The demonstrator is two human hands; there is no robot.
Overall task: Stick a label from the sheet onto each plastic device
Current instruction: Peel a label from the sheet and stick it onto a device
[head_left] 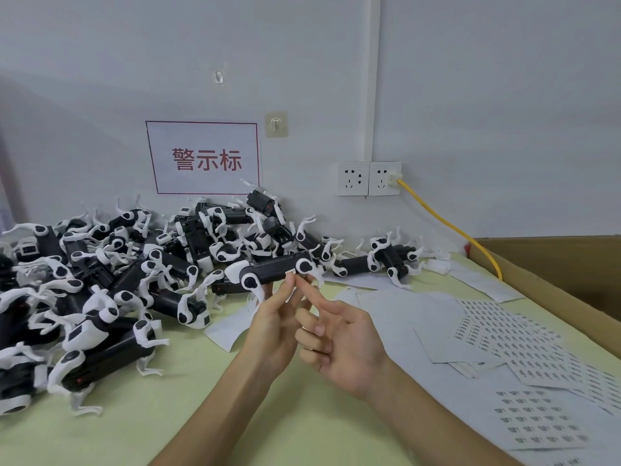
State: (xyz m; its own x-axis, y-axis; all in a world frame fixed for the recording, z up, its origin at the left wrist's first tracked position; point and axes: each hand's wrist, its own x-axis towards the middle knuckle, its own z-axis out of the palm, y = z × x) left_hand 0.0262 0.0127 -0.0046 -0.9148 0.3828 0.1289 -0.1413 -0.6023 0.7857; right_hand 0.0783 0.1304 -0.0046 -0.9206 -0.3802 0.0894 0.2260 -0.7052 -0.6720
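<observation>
Green table | left hand grips device | right hand forefinger straight, touching device beside label

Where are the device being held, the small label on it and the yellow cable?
held device (274, 269), head view, middle of its black body
small label (290, 272), head view, its white face
yellow cable (452, 226), head view, midway along its run

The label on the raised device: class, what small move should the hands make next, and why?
Probably press the label flat with the right hand's forefinger. The left hand holds the device up, the small label sits at its lower edge, and the forefinger's tip points right beside it. Whether the label is fully stuck down cannot be told, so a firm rub seems the safe step.
</observation>
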